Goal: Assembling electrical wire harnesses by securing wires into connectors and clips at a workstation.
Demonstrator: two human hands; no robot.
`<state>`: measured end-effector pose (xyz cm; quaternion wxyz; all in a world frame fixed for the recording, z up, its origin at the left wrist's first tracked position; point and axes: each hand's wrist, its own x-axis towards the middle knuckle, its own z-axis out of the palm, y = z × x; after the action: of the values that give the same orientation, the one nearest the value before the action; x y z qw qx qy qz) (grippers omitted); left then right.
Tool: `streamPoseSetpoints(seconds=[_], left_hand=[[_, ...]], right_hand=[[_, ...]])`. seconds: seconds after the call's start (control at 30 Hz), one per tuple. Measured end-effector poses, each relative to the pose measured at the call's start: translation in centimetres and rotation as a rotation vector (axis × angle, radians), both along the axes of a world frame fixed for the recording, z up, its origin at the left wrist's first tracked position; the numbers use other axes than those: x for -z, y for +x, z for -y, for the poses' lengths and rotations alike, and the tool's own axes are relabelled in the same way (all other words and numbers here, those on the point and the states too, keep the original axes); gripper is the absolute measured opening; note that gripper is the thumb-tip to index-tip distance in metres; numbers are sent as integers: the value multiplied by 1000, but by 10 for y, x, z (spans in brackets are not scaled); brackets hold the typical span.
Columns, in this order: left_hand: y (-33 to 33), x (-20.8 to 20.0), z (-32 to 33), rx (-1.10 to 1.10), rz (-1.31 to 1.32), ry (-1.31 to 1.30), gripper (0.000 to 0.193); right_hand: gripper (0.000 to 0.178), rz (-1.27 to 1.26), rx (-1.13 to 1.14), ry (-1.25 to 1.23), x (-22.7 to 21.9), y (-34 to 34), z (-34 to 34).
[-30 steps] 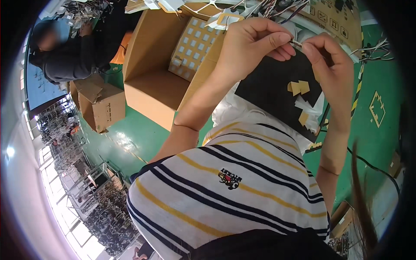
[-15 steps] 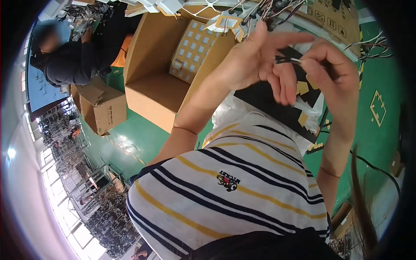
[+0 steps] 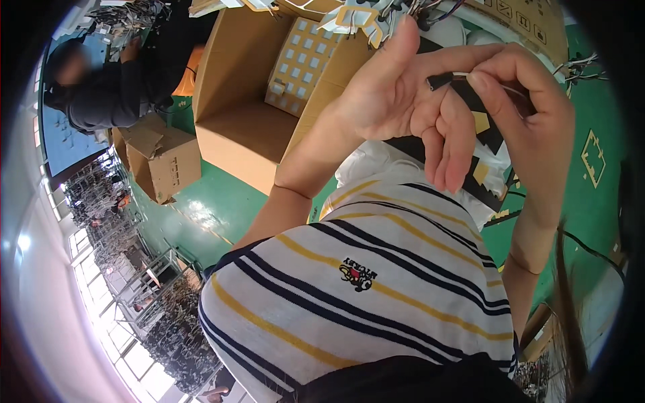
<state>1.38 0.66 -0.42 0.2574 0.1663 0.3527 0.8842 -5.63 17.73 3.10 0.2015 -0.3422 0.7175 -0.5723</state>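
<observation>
My right hand (image 3: 531, 101) pinches a thin light wire (image 3: 462, 74) between thumb and forefinger. At the wire's end, a small black connector (image 3: 440, 81) lies against or just over the palm of my left hand (image 3: 413, 101). That hand is open: its thumb points up, its forefinger stretches toward the right hand, and its other fingers bend loosely downward. Whether the left palm touches the connector is unclear. Below the hands is a black sheet (image 3: 411, 149) with yellow pieces (image 3: 481, 122) on it, partly hidden by the left hand.
A large open carton (image 3: 235, 144) stands at the left, holding a tan panel with pale squares (image 3: 295, 67). Bundled wires (image 3: 410, 10) and a printed carton (image 3: 521, 20) lie beyond my hands. A smaller carton (image 3: 161, 164) and a person in dark clothes (image 3: 107, 101) are farther left.
My left fingers have bent further downward and the black connector now shows plainly over the palm. My right hand has shifted slightly right, still pinching the wire.
</observation>
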Motion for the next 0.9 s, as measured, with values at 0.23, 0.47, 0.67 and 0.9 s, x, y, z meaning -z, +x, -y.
streamPoseSetpoints(seconds=[0.23,0.47,0.67,0.9], left_hand=[[4,4,-1,-24,26,-13,106],[5,-11,0,-185,-13,-176,60],[2,-20,8,-246,128,-66,54],[3,-17,12,-231,207,-139,57]], right_hand=[[7,3,3,14,2,0,3],[6,-86,37,12,3,-4,5],[8,-6,87,72,-9,-27,-20],[6,-229,87,-10,11,-31,-22]])
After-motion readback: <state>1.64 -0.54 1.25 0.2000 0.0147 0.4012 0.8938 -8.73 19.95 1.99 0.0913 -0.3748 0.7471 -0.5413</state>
